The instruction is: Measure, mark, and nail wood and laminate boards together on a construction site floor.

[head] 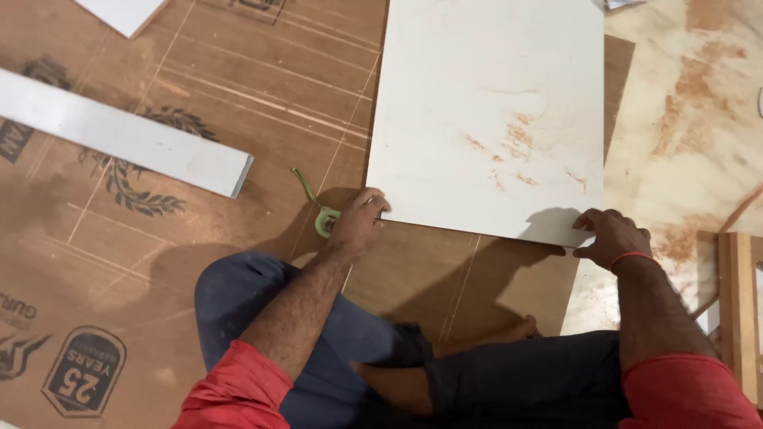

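On the plywood floor (238, 262) we sit cross-legged, white panel (489, 111) lying flat ahead, stretching away from us. Our left hand (358, 222) curls at its near-left corner, fingers bent, beside a green hook (322, 214); whether it grips we can't tell. Our right hand (612, 236) pinches the near-right corner, equally close.

white laminate sheet (489, 111): smooth, matt, dust-smeared | plywood board (262, 95): brown wood, printed | strip (119, 131): smooth white
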